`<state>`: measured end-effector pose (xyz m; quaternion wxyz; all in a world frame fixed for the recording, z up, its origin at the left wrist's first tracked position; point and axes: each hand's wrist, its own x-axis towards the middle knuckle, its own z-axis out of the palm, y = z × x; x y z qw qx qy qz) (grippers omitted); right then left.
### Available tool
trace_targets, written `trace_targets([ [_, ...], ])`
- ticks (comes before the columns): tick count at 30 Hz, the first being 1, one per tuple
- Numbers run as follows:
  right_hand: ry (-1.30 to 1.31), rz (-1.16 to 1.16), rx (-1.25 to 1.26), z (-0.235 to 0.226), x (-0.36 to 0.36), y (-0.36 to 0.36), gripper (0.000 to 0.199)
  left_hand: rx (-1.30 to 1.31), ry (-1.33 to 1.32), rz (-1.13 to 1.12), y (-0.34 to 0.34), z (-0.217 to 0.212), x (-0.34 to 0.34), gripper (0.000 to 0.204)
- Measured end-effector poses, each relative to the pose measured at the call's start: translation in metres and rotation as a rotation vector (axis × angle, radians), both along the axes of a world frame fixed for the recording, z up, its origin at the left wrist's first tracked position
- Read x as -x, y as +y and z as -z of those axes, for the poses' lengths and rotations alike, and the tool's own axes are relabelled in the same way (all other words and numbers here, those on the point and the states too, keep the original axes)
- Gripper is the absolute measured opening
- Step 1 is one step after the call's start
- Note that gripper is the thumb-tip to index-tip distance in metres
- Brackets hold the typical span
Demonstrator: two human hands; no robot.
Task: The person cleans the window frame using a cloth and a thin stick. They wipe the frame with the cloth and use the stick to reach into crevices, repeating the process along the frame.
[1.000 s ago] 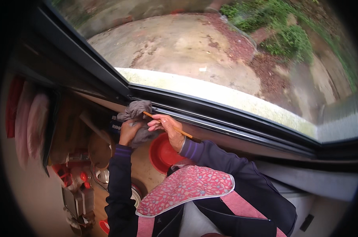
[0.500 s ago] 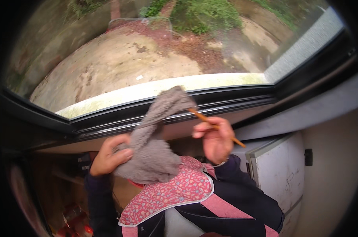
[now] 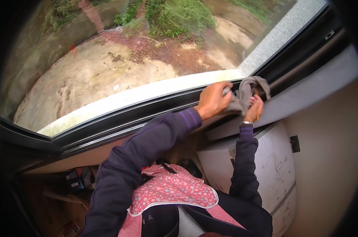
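At two o'clock, beside the black window frame point(image 3: 119, 119), my left hand point(image 3: 213, 99) clutched the grey cloth point(image 3: 245, 85), fingers curled; my right hand point(image 3: 254, 108) pinched a slim wooden stick point(image 3: 258, 115). At eight o'clock, a dark package point(image 3: 73, 180) bore pale lettering.

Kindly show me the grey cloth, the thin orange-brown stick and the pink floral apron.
Grey cloth point(image 3: 245, 93): head view, on its bunched folds.
Thin orange-brown stick point(image 3: 258, 115): head view, near its lower end.
Pink floral apron point(image 3: 173, 191): head view, middle of its patterned front.
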<state>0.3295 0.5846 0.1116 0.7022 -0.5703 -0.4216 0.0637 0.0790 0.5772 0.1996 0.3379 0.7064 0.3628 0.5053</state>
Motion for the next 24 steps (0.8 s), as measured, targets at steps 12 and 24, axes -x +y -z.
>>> trace_targets([
  [12,-0.287,-0.268,0.502,-0.037,-0.048,0.045,0.028,0.128,0.24,0.046,-0.046,0.034,0.078,0.043],
  [24,-1.291,0.061,0.605,-0.027,0.016,0.067,0.023,0.047,0.229,-0.043,-0.085,0.063,0.106,0.051],
])
